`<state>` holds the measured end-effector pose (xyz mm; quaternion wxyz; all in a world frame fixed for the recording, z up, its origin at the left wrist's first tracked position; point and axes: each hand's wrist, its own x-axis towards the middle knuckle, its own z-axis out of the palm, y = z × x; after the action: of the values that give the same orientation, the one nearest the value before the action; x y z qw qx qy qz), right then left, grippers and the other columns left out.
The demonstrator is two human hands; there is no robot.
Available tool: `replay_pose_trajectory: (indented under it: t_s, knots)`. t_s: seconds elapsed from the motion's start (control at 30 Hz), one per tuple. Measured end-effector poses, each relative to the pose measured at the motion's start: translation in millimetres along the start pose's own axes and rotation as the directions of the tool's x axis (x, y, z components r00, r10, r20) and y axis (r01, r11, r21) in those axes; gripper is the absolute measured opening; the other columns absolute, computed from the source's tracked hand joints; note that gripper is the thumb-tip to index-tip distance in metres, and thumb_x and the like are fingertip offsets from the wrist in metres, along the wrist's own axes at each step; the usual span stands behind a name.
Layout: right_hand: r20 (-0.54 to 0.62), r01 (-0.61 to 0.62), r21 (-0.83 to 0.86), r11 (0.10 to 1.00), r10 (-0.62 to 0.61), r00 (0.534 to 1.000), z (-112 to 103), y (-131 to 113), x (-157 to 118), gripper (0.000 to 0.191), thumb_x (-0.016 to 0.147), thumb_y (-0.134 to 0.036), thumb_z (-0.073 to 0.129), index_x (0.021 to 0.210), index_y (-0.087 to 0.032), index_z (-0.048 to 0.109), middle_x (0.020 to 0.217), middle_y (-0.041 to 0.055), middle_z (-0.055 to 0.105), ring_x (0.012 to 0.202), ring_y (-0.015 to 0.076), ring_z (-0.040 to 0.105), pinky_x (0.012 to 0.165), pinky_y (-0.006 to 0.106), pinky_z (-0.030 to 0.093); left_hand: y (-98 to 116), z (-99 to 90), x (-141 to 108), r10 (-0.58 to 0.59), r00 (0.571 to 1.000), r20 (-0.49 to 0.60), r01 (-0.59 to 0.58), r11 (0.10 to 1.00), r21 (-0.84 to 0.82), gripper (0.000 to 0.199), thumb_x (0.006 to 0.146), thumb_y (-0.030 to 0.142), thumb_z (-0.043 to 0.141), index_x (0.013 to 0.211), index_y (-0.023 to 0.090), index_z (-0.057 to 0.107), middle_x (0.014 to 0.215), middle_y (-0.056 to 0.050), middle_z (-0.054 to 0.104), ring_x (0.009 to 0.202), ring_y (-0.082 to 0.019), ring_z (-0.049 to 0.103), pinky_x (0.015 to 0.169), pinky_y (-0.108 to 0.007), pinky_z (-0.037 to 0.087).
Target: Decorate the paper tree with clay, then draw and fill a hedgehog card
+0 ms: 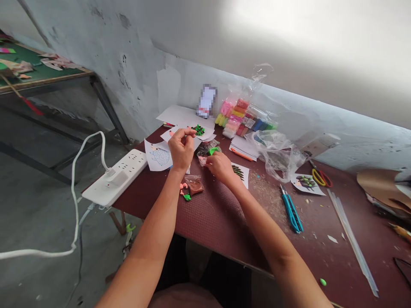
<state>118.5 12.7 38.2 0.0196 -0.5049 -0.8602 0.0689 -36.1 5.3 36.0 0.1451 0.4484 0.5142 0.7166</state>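
Observation:
My left hand (182, 147) is raised over the drawing papers, its fingers curled into a pinch; anything between the fingertips is too small to make out. Just behind it, a paper bears a cluster of green and dark clay bits (198, 130). Lower and to the right, my right hand (220, 166) has its fingers closed beside a pink packet (202, 160); what they grip is hidden. Bright green clay (213, 150) lies on a plastic wrapper just beyond it. Nearer me are brown clay (195, 186) in a clear bag, small pink pieces (182, 186) and a green lump (187, 197).
A white power strip (115, 177) overhangs the table's left edge. Coloured clay packs (239, 117) and a phone (206, 101) stand by the wall. To the right lie a teal utility knife (291, 209), scissors (321, 177), clear sticks (351, 239) and a crumpled plastic bag (279, 156).

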Motion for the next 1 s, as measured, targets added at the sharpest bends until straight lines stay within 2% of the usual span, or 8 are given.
replay_pose_trajectory:
  t_s: [0.13, 0.27, 0.4, 0.67, 0.8, 0.87, 0.93, 1.0]
  knots:
    - [-0.031, 0.015, 0.047, 0.999, -0.013, 0.999, 4.7, -2.7, -9.1, 0.019, 0.095, -0.021, 0.060, 0.101, -0.017, 0.078, 0.105, 0.0113, 0.071, 0.100, 0.0223, 0.062, 0.083, 0.029, 0.042, 1.6, -5.5, 7.9, -0.117, 0.991, -0.057, 0.107, 0.981, -0.159, 0.022, 0.077, 0.007, 0.048, 0.079, 0.017, 0.068, 0.071, 0.003, 0.066, 0.044, -0.005, 0.047, 0.045, -0.018, 0.039]
    - [-0.080, 0.127, 0.188, 0.974, -0.113, 0.990, 6.6, -13.5, -21.7, 0.020, 0.097, -0.023, 0.059, 0.109, -0.019, 0.075, 0.104, 0.0084, 0.070, 0.097, 0.0199, 0.061, 0.084, 0.028, 0.042, 2.3, -8.2, 12.5, -0.204, 0.976, -0.078, 0.176, 0.946, -0.271, 0.017, 0.074, 0.009, 0.050, 0.074, 0.018, 0.065, 0.068, 0.003, 0.063, 0.040, -0.004, 0.045, 0.039, -0.018, 0.033]
    - [-0.032, 0.251, 0.161, 0.955, -0.249, 0.968, 15.2, -27.9, -32.6, 0.013, 0.094, -0.020, 0.063, 0.095, -0.017, 0.076, 0.105, 0.0097, 0.067, 0.099, 0.0205, 0.058, 0.086, 0.029, 0.042, 2.0, -6.5, 11.4, -0.220, 0.974, -0.057, 0.192, 0.931, -0.311, 0.016, 0.072, 0.010, 0.051, 0.073, 0.018, 0.065, 0.066, 0.003, 0.063, 0.038, -0.004, 0.044, 0.038, -0.018, 0.032]
    - [-0.172, 0.135, 0.058, 0.989, -0.123, 0.977, 17.9, -25.6, -27.0, 0.028, 0.100, -0.020, 0.051, 0.117, -0.020, 0.073, 0.111, 0.0107, 0.066, 0.101, 0.0233, 0.055, 0.087, 0.034, 0.041, -6.6, -13.0, 16.6, -0.144, 0.962, -0.234, 0.096, 0.974, -0.204, 0.021, 0.076, 0.007, 0.046, 0.079, 0.018, 0.064, 0.073, 0.003, 0.064, 0.043, -0.005, 0.047, 0.043, -0.018, 0.036]
    - [-0.115, 0.223, -0.006, 0.975, -0.222, 0.968, 21.4, -36.0, -15.3, 0.026, 0.101, -0.023, 0.050, 0.106, -0.020, 0.075, 0.113, 0.0112, 0.069, 0.107, 0.0269, 0.052, 0.093, 0.039, 0.039, -0.7, -0.4, -0.3, 0.089, 0.995, -0.038, -0.088, 0.995, 0.039, 0.024, 0.081, 0.006, 0.046, 0.081, 0.018, 0.067, 0.075, 0.000, 0.067, 0.062, -0.011, 0.060, 0.063, -0.023, 0.050]
    - [-0.072, 0.200, -0.012, 0.980, -0.200, 0.977, 26.4, -42.0, -7.4, 0.027, 0.101, -0.021, 0.049, 0.110, -0.018, 0.073, 0.114, 0.0123, 0.070, 0.112, 0.0290, 0.051, 0.094, 0.040, 0.038, 3.9, 8.2, -12.3, 0.239, 0.953, 0.184, -0.263, 0.957, 0.121, 0.024, 0.081, 0.004, 0.048, 0.080, 0.018, 0.068, 0.081, -0.004, 0.069, 0.079, -0.016, 0.065, 0.077, -0.027, 0.053]
    - [-0.080, 0.144, 0.006, 0.990, -0.143, 0.986, 30.3, -45.9, -0.9, 0.030, 0.100, -0.020, 0.047, 0.119, -0.017, 0.070, 0.123, 0.0137, 0.068, 0.115, 0.0300, 0.049, 0.093, 0.040, 0.038, 6.4, 13.2, -20.1, 0.281, 0.885, 0.370, -0.357, 0.921, 0.156, 0.025, 0.081, 0.004, 0.049, 0.084, 0.018, 0.071, 0.088, -0.005, 0.071, 0.085, -0.017, 0.066, 0.082, -0.029, 0.053]
    - [-0.074, 0.131, 0.010, 0.991, -0.130, 0.989, 31.2, -47.7, 1.9, 0.032, 0.101, -0.021, 0.045, 0.123, -0.018, 0.068, 0.127, 0.0142, 0.067, 0.118, 0.0310, 0.049, 0.095, 0.040, 0.038, 5.4, 11.9, -19.8, 0.237, 0.883, 0.405, -0.338, 0.920, 0.200, 0.026, 0.081, 0.004, 0.050, 0.085, 0.018, 0.072, 0.090, -0.006, 0.072, 0.087, -0.018, 0.067, 0.084, -0.030, 0.053]
